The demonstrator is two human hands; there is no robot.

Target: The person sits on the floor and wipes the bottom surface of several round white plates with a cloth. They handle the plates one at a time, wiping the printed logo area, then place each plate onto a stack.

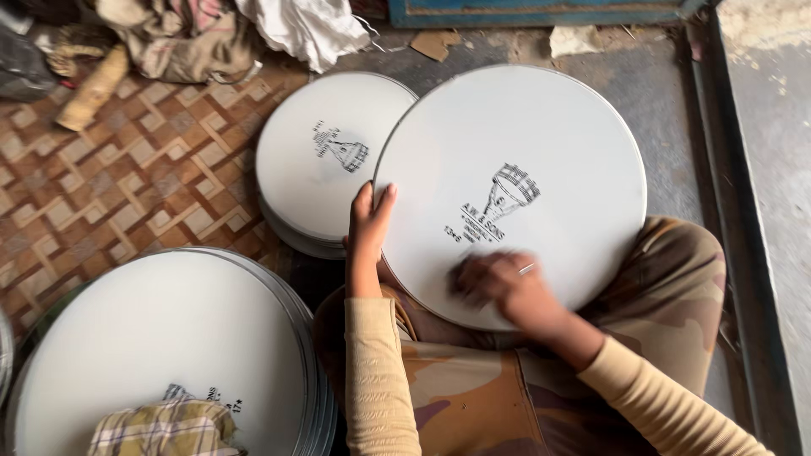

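Note:
A round white drum head point(541, 127) with a dark printed emblem near its middle rests on my lap. My left hand point(367, 228) grips its left rim, thumb on top of the skin. My right hand point(500, 285) is blurred and presses on the lower part of the skin, fingers curled; a ring shows on one finger. I cannot tell whether anything lies under that hand.
A stack of white drum heads point(304, 177) lies on the patterned floor to the left. A larger stack point(152, 338) sits at the lower left with a checked cloth point(165, 426) on it. Crumpled cloths point(228, 34) lie at the back. A metal rail point(743, 236) runs along the right.

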